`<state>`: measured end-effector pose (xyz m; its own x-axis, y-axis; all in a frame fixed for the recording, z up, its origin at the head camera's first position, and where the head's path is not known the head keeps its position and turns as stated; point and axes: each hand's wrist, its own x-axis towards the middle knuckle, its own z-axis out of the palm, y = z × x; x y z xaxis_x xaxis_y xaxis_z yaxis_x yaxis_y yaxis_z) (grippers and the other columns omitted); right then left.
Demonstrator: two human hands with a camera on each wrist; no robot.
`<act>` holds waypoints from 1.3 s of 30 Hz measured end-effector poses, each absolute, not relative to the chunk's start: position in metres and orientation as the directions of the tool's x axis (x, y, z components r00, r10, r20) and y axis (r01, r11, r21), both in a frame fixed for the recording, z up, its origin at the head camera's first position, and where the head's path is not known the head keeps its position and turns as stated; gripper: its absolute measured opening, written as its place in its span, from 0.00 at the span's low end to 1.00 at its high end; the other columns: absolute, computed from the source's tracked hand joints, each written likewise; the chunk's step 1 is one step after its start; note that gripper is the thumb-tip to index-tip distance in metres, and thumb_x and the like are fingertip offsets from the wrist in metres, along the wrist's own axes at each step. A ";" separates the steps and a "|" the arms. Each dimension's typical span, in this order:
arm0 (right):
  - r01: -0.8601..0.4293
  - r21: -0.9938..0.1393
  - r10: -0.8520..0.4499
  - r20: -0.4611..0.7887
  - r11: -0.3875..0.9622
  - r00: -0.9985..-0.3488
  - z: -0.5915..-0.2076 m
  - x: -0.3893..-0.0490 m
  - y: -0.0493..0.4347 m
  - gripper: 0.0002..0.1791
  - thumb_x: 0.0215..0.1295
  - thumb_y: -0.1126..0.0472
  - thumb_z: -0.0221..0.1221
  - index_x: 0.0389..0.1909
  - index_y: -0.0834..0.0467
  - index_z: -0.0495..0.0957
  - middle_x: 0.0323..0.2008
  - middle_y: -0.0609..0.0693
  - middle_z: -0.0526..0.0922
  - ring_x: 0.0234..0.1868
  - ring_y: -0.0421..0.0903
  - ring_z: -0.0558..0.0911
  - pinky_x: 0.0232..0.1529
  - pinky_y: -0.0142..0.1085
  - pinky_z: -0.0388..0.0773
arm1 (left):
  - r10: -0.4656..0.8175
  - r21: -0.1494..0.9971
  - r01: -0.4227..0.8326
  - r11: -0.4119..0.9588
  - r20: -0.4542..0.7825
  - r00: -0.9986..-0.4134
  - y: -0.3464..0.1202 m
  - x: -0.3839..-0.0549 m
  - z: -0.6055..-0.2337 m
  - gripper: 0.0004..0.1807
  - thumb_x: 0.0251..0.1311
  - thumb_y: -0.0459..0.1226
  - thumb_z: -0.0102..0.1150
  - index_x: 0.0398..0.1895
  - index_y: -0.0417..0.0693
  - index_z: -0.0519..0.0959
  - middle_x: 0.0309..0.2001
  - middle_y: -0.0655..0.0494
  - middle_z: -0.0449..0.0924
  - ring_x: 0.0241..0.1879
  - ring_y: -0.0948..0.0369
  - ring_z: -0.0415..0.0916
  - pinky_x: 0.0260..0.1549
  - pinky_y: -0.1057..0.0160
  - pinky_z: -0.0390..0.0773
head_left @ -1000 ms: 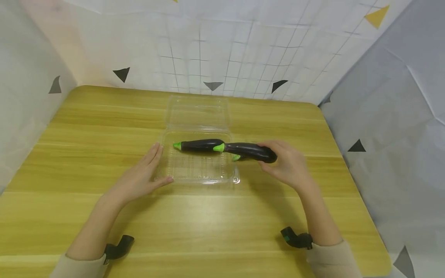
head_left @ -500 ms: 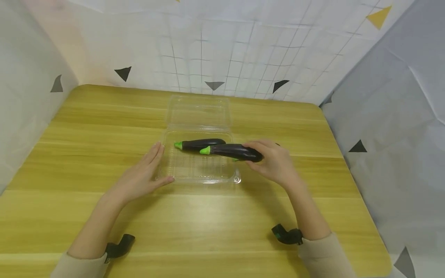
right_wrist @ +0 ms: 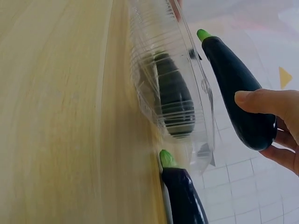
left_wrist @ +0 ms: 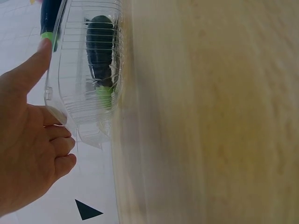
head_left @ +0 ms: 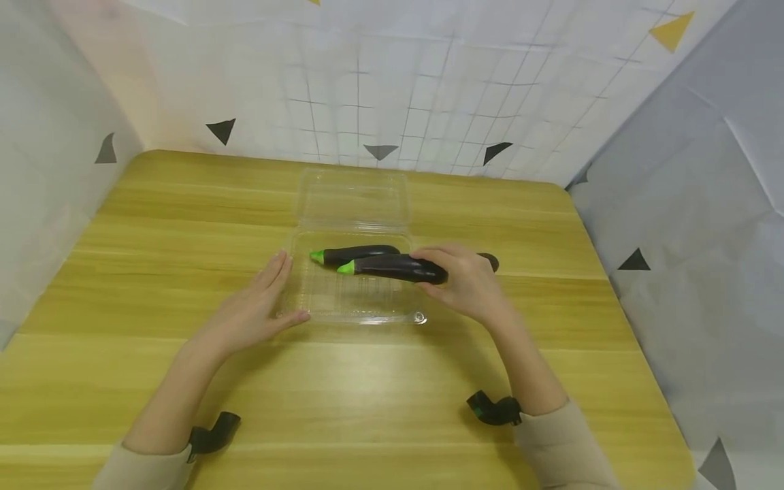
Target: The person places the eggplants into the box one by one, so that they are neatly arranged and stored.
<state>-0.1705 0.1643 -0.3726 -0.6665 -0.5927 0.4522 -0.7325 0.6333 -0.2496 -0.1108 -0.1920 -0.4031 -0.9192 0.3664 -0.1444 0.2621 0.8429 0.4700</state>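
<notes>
Your right hand (head_left: 462,279) grips a dark eggplant (head_left: 392,267) by its thick end, the thumb on one side and fingers on the other, its green stem pointing left. You have it raised over a clear plastic container (head_left: 343,296); the right wrist view shows it above the rim and apart from it. Lower down, a second eggplant (head_left: 352,254) lies inside the container toward the back, its stem also to the left. Just outside the container's right end, a third eggplant (right_wrist: 184,196) rests on the surface (head_left: 355,388), its stem end facing the container; your right hand hides much of it in the head view.

Your left hand (head_left: 254,306) touches the container at its left side, fingers extended along that side and thumb spread toward the front edge, gripping nothing. Behind the container's base, its clear lid (head_left: 354,197) is folded back. You wear light sleeves (head_left: 554,442), with a black angled device (head_left: 211,433) at each wrist. A white wall (head_left: 245,75) with grid lines stands beyond the surface.
</notes>
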 end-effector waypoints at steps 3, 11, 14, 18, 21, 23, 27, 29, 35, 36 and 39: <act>-0.734 -0.244 -0.596 0.451 0.633 -0.664 -0.373 -0.172 0.162 0.27 0.43 0.61 0.76 0.49 0.55 0.82 0.45 0.52 0.85 0.45 0.51 0.83 0.41 0.44 0.81 | 0.366 0.471 0.262 0.842 -0.143 -0.919 -0.191 -0.111 -0.403 0.56 0.61 0.63 0.52 0.76 0.45 0.33 0.76 0.48 0.26 0.74 0.45 0.34 0.64 0.37 0.53; -0.724 -0.261 -0.597 0.426 0.639 -0.680 -0.374 -0.175 0.156 0.28 0.43 0.61 0.76 0.50 0.55 0.82 0.46 0.53 0.84 0.46 0.52 0.83 0.43 0.45 0.81 | 0.369 0.468 0.265 0.843 -0.144 -0.918 -0.190 -0.113 -0.404 0.56 0.61 0.63 0.53 0.77 0.45 0.33 0.76 0.48 0.27 0.74 0.46 0.33 0.66 0.39 0.51; -0.730 -0.273 -0.600 0.428 0.627 -0.676 -0.376 -0.176 0.152 0.28 0.43 0.62 0.76 0.50 0.55 0.82 0.45 0.53 0.85 0.47 0.52 0.83 0.45 0.45 0.80 | 0.367 0.471 0.268 0.840 -0.132 -0.921 -0.190 -0.111 -0.403 0.56 0.61 0.62 0.53 0.77 0.44 0.34 0.77 0.47 0.28 0.74 0.46 0.34 0.65 0.38 0.53; -0.741 -0.281 -0.613 0.425 0.610 -0.666 -0.378 -0.177 0.143 0.28 0.43 0.62 0.76 0.50 0.54 0.82 0.45 0.53 0.85 0.47 0.52 0.82 0.45 0.46 0.80 | 0.361 0.473 0.268 0.839 -0.115 -0.926 -0.190 -0.110 -0.403 0.56 0.61 0.62 0.54 0.77 0.44 0.35 0.77 0.46 0.29 0.74 0.45 0.35 0.63 0.37 0.55; -0.743 -0.279 -0.626 0.406 0.608 -0.665 -0.379 -0.177 0.133 0.28 0.44 0.61 0.76 0.50 0.54 0.82 0.46 0.53 0.84 0.48 0.52 0.82 0.42 0.45 0.81 | 0.358 0.475 0.263 0.840 -0.121 -0.926 -0.191 -0.110 -0.403 0.56 0.61 0.62 0.53 0.77 0.45 0.34 0.77 0.47 0.28 0.74 0.46 0.34 0.64 0.38 0.55; -0.737 -0.277 -0.634 0.381 0.617 -0.673 -0.381 -0.176 0.128 0.27 0.45 0.60 0.76 0.51 0.54 0.82 0.47 0.52 0.84 0.49 0.51 0.82 0.42 0.44 0.81 | 0.361 0.473 0.262 0.841 -0.130 -0.924 -0.191 -0.111 -0.403 0.56 0.61 0.63 0.53 0.77 0.45 0.34 0.76 0.48 0.27 0.74 0.47 0.33 0.64 0.38 0.54; -0.722 -0.260 -0.646 0.326 0.641 -0.690 -0.385 -0.177 0.116 0.28 0.46 0.59 0.75 0.52 0.53 0.82 0.49 0.51 0.83 0.50 0.49 0.82 0.42 0.42 0.81 | 0.367 0.468 0.262 0.844 -0.147 -0.918 -0.192 -0.112 -0.404 0.56 0.61 0.64 0.51 0.76 0.46 0.32 0.76 0.49 0.26 0.74 0.48 0.32 0.66 0.39 0.51; -0.723 -0.249 -0.657 0.304 0.644 -0.690 -0.387 -0.178 0.112 0.27 0.47 0.59 0.75 0.52 0.52 0.82 0.49 0.50 0.83 0.50 0.48 0.81 0.43 0.41 0.81 | 0.367 0.466 0.262 0.845 -0.149 -0.918 -0.192 -0.112 -0.404 0.56 0.61 0.65 0.50 0.76 0.46 0.32 0.76 0.49 0.25 0.74 0.48 0.31 0.66 0.39 0.52; -0.717 -0.255 -0.668 0.261 0.649 -0.697 -0.394 -0.180 0.104 0.26 0.49 0.56 0.74 0.52 0.51 0.82 0.50 0.48 0.83 0.50 0.46 0.81 0.38 0.39 0.81 | 0.368 0.463 0.265 0.846 -0.146 -0.918 -0.193 -0.112 -0.404 0.56 0.61 0.64 0.51 0.76 0.46 0.32 0.76 0.49 0.25 0.74 0.49 0.31 0.66 0.40 0.52; -0.712 -0.259 -0.664 0.256 0.653 -0.702 -0.395 -0.181 0.104 0.26 0.49 0.56 0.74 0.52 0.51 0.82 0.50 0.48 0.83 0.49 0.46 0.81 0.36 0.38 0.81 | 0.368 0.464 0.265 0.845 -0.146 -0.918 -0.193 -0.112 -0.404 0.56 0.61 0.63 0.52 0.76 0.46 0.32 0.76 0.49 0.25 0.74 0.49 0.31 0.66 0.40 0.51; -0.698 -0.262 -0.654 0.243 0.666 -0.716 -0.398 -0.182 0.103 0.25 0.50 0.55 0.73 0.52 0.51 0.82 0.50 0.48 0.83 0.48 0.46 0.82 0.33 0.38 0.81 | 0.368 0.466 0.265 0.844 -0.144 -0.919 -0.193 -0.112 -0.404 0.56 0.61 0.63 0.52 0.76 0.46 0.32 0.76 0.49 0.25 0.74 0.49 0.31 0.66 0.40 0.50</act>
